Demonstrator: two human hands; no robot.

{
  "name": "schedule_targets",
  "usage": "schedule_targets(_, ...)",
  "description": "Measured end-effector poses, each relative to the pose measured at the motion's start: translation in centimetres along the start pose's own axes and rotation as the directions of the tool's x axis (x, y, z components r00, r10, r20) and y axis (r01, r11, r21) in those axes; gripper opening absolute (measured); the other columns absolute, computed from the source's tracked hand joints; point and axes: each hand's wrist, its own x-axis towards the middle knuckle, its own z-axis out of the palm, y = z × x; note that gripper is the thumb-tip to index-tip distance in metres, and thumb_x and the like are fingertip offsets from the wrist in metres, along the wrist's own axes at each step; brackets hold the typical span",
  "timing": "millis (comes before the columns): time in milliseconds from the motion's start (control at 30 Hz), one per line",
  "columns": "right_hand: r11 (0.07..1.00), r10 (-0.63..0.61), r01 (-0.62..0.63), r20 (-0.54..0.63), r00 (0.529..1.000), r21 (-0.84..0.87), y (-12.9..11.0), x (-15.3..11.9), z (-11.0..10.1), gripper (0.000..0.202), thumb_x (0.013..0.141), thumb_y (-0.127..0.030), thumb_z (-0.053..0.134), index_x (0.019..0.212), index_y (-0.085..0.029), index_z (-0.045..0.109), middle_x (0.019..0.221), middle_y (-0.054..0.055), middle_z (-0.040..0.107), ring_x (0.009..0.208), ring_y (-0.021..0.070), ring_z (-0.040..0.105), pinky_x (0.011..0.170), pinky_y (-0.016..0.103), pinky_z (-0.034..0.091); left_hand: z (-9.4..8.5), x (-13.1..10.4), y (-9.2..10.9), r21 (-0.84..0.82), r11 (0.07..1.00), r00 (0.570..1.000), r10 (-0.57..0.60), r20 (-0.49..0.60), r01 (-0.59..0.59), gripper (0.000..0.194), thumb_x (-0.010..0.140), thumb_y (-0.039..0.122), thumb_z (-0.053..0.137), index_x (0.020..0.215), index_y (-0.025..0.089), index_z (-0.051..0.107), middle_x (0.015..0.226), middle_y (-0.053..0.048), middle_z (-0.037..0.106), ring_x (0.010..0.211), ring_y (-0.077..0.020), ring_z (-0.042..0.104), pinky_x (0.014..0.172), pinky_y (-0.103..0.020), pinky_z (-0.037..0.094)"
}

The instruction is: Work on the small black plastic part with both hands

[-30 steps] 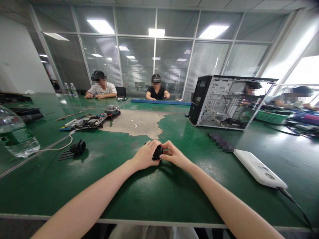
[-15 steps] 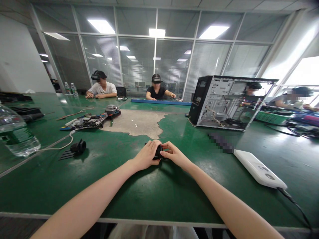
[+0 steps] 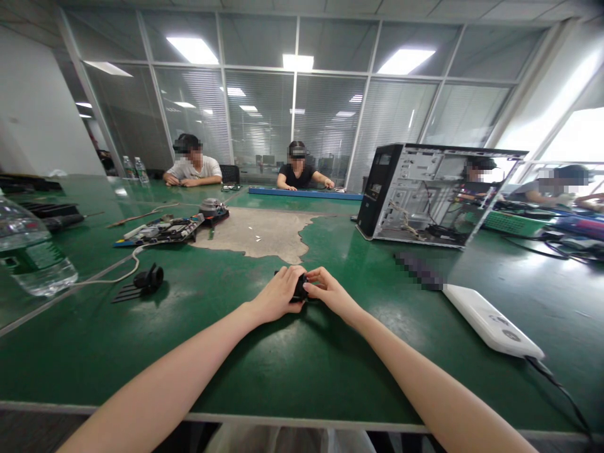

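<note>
Just below the bare patch of the green table (image 3: pixel 236 365), a small black object (image 3: pixel 299 288) is held between both hands. My left hand (image 3: pixel 282 292) wraps round its left side, fingers over the top and thumb underneath. From the right, my right hand (image 3: pixel 328 290) pinches its edge with bent fingers. Much of the object is hidden by the fingers, so its full shape cannot be made out. A black clip-like part with thin prongs (image 3: pixel 146 280) lies well to the left of my hands.
A circuit board (image 3: pixel 163 230) and a round cooler (image 3: pixel 213 209) lie back left, near a water bottle (image 3: pixel 35 258). An open computer case (image 3: pixel 425 195) stands back right. A white power bank (image 3: pixel 493 321) with a cable lies right. People sit across the table.
</note>
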Motion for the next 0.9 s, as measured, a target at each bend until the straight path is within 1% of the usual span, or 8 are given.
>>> schedule_targets(100,1.0,-0.003,0.003,0.015,1.0,-0.027,0.1,0.1,-0.2,0.034,0.067,-0.041,0.064,0.091,-0.019,0.05,0.093,0.002,0.055,0.078,0.0136,0.057,0.074,0.033,0.048,0.0,0.0,0.0,-0.003,1.0,1.0,-0.001,0.0,0.001,0.059,0.064,0.015,0.059,0.116,0.018,0.03,0.112,-0.01,0.045,0.097,-0.0253,0.046,0.082,-0.041,0.039)
schedule_targets(200,0.997,-0.066,0.068,0.078,0.995,-0.028,-0.4,-0.2,-0.4,0.031,0.066,-0.036,0.066,0.086,-0.02,0.05,0.091,0.0,0.055,0.081,0.0141,0.057,0.078,0.034,0.046,0.0,0.0,-0.1,-0.006,1.0,1.0,0.002,0.003,-0.002,0.06,0.064,0.015,0.06,0.116,0.017,0.03,0.113,-0.01,0.045,0.097,-0.0257,0.046,0.083,-0.041,0.039)
schedule_targets(300,0.992,-0.117,0.121,0.1,0.988,-0.025,-0.9,-0.4,-0.3,0.032,0.062,-0.032,0.07,0.083,-0.02,0.049,0.089,-0.001,0.054,0.085,0.0147,0.056,0.08,0.033,0.045,0.0,0.0,-0.1,-0.002,1.0,1.0,0.001,0.004,-0.001,0.061,0.063,0.015,0.06,0.116,0.017,0.03,0.113,-0.01,0.045,0.098,-0.026,0.046,0.083,-0.041,0.039)
schedule_targets(467,0.996,-0.092,0.092,0.032,0.995,-0.02,-0.7,-0.3,0.0,0.027,0.066,-0.037,0.065,0.078,-0.02,0.048,0.084,-0.001,0.054,0.077,0.0129,0.055,0.072,0.03,0.046,0.1,0.0,-0.2,0.007,1.0,1.0,0.013,-0.001,-0.013,0.061,0.063,0.015,0.06,0.116,0.015,0.03,0.114,-0.011,0.044,0.101,-0.0265,0.044,0.085,-0.041,0.038)
schedule_targets(633,0.999,-0.029,0.029,-0.006,1.0,-0.02,-0.1,0.0,0.0,0.033,0.064,-0.037,0.067,0.085,-0.02,0.048,0.089,0.001,0.055,0.079,0.0141,0.056,0.074,0.033,0.046,0.0,0.0,0.0,0.012,1.0,1.0,0.006,0.008,-0.006,0.059,0.064,0.014,0.059,0.116,0.016,0.03,0.113,-0.01,0.044,0.098,-0.0255,0.045,0.084,-0.04,0.039)
schedule_targets(733,1.0,-0.003,0.004,0.018,1.0,-0.029,-0.1,0.0,-0.2,0.032,0.066,-0.036,0.066,0.085,-0.02,0.048,0.091,0.001,0.055,0.078,0.0141,0.057,0.076,0.034,0.046,-0.1,0.0,0.0,0.019,1.0,1.0,0.006,0.01,-0.006,0.059,0.064,0.015,0.06,0.115,0.015,0.03,0.112,-0.01,0.044,0.097,-0.0253,0.044,0.084,-0.04,0.039)
schedule_targets(833,0.999,-0.046,0.047,0.082,0.996,-0.012,-0.3,-0.2,-0.3,0.035,0.063,-0.033,0.069,0.083,-0.02,0.044,0.086,0.0,0.055,0.08,0.0145,0.056,0.075,0.033,0.045,-0.1,0.0,-0.1,0.022,1.0,1.0,0.009,0.009,-0.009,0.06,0.063,0.015,0.06,0.115,0.015,0.03,0.112,-0.01,0.044,0.096,-0.0253,0.044,0.084,-0.04,0.039)
schedule_targets(900,0.997,-0.079,0.08,0.103,0.992,-0.003,-0.5,-0.4,-0.2,0.039,0.059,-0.031,0.072,0.083,-0.021,0.043,0.082,-0.001,0.054,0.081,0.0144,0.055,0.075,0.032,0.045,0.0,0.0,-0.1,0.019,1.0,1.0,0.013,0.01,-0.013,0.06,0.063,0.015,0.06,0.115,0.015,0.03,0.113,-0.01,0.044,0.097,-0.0255,0.045,0.084,-0.04,0.039)
